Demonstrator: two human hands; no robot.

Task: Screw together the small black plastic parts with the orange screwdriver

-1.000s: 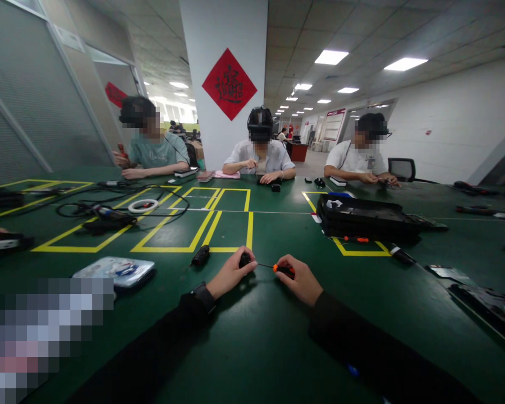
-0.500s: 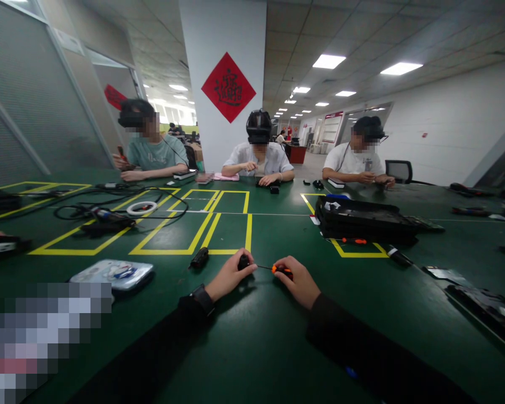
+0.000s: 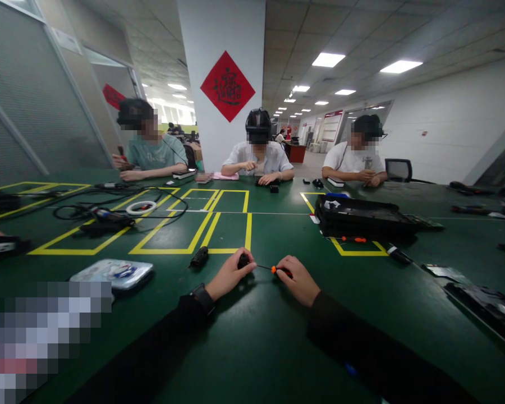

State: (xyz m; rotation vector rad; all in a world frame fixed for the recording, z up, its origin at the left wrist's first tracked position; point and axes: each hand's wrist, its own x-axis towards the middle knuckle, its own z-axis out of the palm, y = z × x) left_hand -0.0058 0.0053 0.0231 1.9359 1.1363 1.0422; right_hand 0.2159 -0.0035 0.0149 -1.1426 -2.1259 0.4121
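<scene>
My left hand [image 3: 231, 273] is closed around a small black part [image 3: 243, 260], whose kind I cannot make out. In my right hand [image 3: 297, 279] is an orange-and-black screwdriver [image 3: 274, 270], its handle partly covered by my fingers. The thin shaft points left and its tip meets the black part or stops right beside it; which of these I cannot tell. A second small black object [image 3: 199, 257] lies on the green table [image 3: 252, 348], left of my left hand.
A tin-like case [image 3: 113, 274] lies at left, with tangled black cables [image 3: 105, 216] and a white ring [image 3: 141, 208] beyond. Stacked black casings [image 3: 362, 216] and another orange screwdriver [image 3: 353, 239] are right. An opened device [image 3: 488, 314] sits far right. Three people sit opposite.
The fingers of my right hand have shifted on the screwdriver handle, which looks turned. My left hand stays in place with the black part.
</scene>
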